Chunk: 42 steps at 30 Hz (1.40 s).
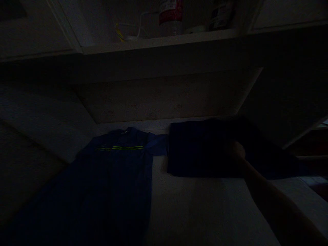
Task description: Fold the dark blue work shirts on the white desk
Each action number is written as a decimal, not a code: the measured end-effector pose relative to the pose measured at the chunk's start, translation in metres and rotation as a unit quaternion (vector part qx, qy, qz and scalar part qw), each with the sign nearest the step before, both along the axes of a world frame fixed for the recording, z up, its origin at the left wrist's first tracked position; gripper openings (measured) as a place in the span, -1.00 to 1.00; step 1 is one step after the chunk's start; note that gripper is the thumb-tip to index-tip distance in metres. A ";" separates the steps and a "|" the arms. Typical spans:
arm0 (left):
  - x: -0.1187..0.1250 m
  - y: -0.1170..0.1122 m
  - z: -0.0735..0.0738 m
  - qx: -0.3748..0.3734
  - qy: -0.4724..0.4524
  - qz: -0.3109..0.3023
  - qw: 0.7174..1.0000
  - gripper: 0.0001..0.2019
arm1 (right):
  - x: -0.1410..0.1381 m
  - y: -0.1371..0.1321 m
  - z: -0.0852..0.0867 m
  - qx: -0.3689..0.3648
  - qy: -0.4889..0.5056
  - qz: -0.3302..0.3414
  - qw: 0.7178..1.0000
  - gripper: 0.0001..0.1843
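My right hand [237, 150]: at the navy garment [194, 150]; its grip I cannot tell
Navy garment: right of the yellow-striped shirt [125, 167]

Perhaps a home: shelf [164, 41], laid-out clothes [123, 167]

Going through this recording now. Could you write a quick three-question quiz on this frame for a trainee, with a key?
1. Which of the person's hands is in view, and what is it at?
2. What colour are the stripes across the blue shirt: (a) red, (b) yellow-green, (c) white?
3. True or false: a red-labelled container is on the shelf above the shirt.

Key:
1. The right hand, at the dark blue cloth; it is too dark to tell whether it grips.
2. b
3. True
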State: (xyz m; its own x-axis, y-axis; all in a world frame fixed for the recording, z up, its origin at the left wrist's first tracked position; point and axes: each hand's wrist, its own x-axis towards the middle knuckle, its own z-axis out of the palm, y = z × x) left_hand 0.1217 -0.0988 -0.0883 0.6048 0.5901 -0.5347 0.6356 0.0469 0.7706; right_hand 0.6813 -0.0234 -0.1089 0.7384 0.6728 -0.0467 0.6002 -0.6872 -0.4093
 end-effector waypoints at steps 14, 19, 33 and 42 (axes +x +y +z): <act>0.240 0.153 -0.013 0.334 0.120 0.120 0.927 -0.64 | -0.013 -0.070 -0.026 0.165 -0.002 0.155 0.974 -0.71; 0.238 0.161 -0.025 0.346 0.105 0.110 0.926 -0.82 | -0.025 -0.099 -0.032 0.222 0.028 0.093 0.970 -0.54; 0.258 0.170 -0.030 0.307 -0.005 0.130 0.943 -0.34 | -0.071 -0.201 -0.012 0.223 -0.074 -0.013 0.972 -0.43; 0.263 0.173 -0.011 0.273 -0.017 0.108 0.956 -0.73 | -0.013 -0.061 0.027 0.110 0.102 -0.029 0.988 -0.42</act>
State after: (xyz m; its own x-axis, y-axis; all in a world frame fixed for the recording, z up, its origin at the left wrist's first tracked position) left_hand 0.3848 0.0743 -0.0990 0.4479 0.8890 -0.0948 0.6313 -0.2394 0.7376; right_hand 0.6678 -0.0847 -0.0818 0.7666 0.6396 -0.0567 0.4513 -0.5995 -0.6610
